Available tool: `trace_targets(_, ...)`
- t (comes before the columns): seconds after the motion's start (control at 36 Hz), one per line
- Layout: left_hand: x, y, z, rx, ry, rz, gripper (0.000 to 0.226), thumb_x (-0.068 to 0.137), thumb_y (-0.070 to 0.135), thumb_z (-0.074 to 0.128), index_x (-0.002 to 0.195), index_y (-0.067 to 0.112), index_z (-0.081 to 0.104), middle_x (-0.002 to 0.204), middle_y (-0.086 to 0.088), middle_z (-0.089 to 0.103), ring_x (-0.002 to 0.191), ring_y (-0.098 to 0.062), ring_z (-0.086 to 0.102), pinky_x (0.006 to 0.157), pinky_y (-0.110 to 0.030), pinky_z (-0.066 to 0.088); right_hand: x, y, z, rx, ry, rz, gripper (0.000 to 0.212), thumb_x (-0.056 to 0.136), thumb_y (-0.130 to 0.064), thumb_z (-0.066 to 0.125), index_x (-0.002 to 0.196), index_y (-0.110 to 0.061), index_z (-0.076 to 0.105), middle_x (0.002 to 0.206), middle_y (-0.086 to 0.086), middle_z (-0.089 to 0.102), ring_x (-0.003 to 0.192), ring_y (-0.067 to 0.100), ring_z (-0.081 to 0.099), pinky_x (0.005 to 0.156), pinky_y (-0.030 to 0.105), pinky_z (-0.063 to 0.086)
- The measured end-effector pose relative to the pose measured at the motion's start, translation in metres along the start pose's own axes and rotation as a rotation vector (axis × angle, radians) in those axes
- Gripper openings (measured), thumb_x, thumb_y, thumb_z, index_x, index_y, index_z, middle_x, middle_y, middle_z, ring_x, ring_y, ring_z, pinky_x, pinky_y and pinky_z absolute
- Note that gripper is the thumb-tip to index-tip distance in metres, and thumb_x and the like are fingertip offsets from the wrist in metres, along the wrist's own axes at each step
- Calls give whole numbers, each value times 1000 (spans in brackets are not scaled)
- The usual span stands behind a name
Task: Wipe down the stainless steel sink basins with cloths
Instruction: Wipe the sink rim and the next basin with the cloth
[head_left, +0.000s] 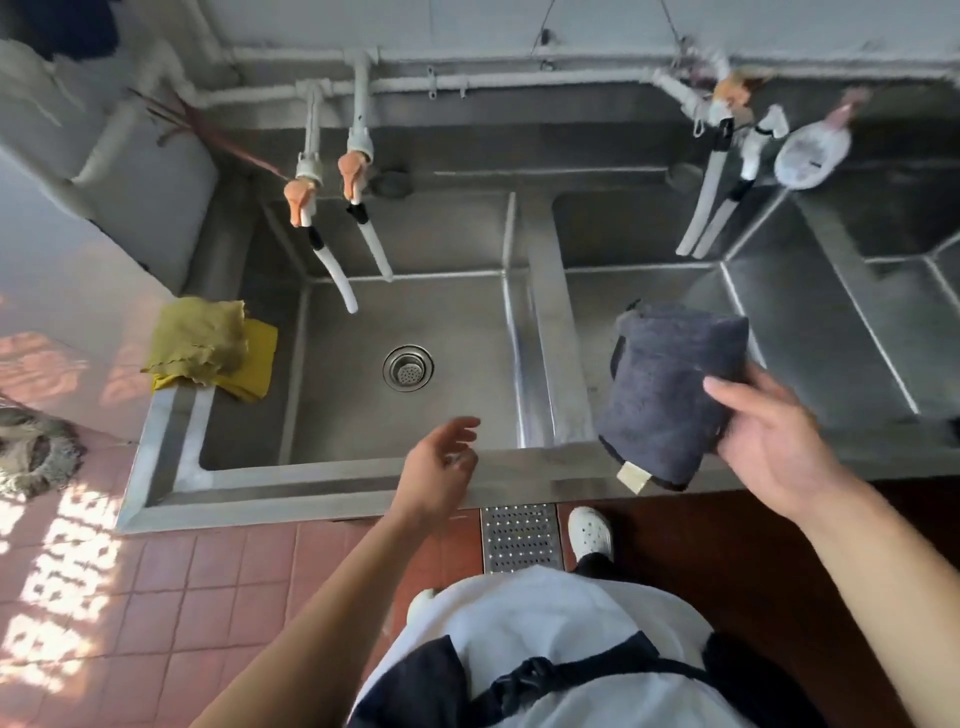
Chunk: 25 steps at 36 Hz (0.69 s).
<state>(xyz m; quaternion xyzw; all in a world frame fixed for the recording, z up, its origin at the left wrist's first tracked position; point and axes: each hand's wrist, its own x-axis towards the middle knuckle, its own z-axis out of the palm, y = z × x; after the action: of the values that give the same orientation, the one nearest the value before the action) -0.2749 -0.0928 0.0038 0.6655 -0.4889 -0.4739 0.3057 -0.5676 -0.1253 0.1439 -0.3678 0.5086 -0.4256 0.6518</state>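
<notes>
no readable text, cloth tag blank

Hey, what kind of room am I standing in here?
Likely a commercial kitchen's wash-up area: a long stainless steel sink with several deep basins, hose-tipped taps on exposed wall pipes, and a metal floor drain grate set in red tiles.

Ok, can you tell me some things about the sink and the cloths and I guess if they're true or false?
1. The right hand holds a dark grey cloth. True.
2. The left hand holds a sponge. False: it is open and holds nothing.
3. Yellow cloths lie on the left basin's left rim. True.
4. Water fills the left basin. False: its drain shows and no pooled water is visible.
5. The grey cloth lies flat on the floor. False: it is held up over the sink.
</notes>
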Motion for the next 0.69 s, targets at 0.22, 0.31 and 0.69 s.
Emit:
trace_targets(0.22,50,53,79,61,52,-104,38,90,5,58,122,26,63,113,-2,67,102,-17,64,94,-32,52,59,25,-63,-19,-9,246,22,93,-8,58,114,-11,66,108,5,75,103,21,70,82,34,54)
trace_targets(0.31,70,70,110,150,61,-147,40,92,11,61,129,27,60,119,1,63,111,-16,59,97,-31,47,80,18,-103,122,-3,330,23,96,-16,55,116,-12,64,109,7,75,103,21,71,85,39,54)
trace_targets(0.69,233,107,173,915,101,-45,75,98,50,44,160,31,5,168,-2,-9,154,-28,-8,124,-44,-2,216,41,-259,54,192,558,37,94,-33,57,130,-23,59,124,5,69,117,25,62,103,47,43)
